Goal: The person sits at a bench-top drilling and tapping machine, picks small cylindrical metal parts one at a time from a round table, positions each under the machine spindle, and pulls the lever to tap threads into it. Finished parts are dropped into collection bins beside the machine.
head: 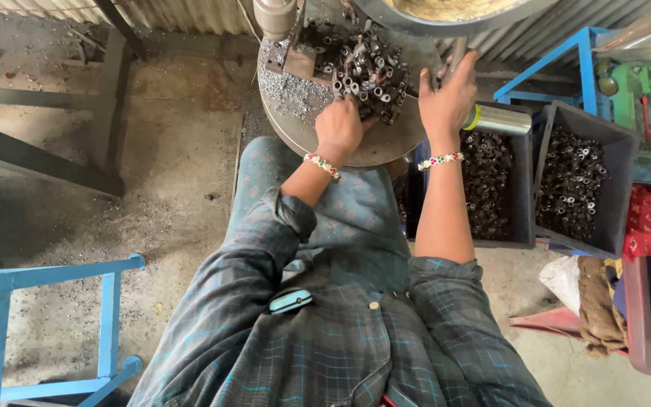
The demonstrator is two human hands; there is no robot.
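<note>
Head view: at the top centre of the frame a heap of small dark metal rings (365, 71) lies on the round steel counter (295, 124) of a machine. The left hand (340, 128) rests at the heap's lower edge, its grip curled shut over the pieces — whether it pinches one I cannot tell. The right hand (450, 94) lies flat with fingers spread, touching the heap's right side near a shiny cylinder (500, 119). To do this well, I judge: pick one ring at a time, and keep the open hand fencing the heap from the rim — two dark bins (618, 181) of like parts stand at right.
</note>
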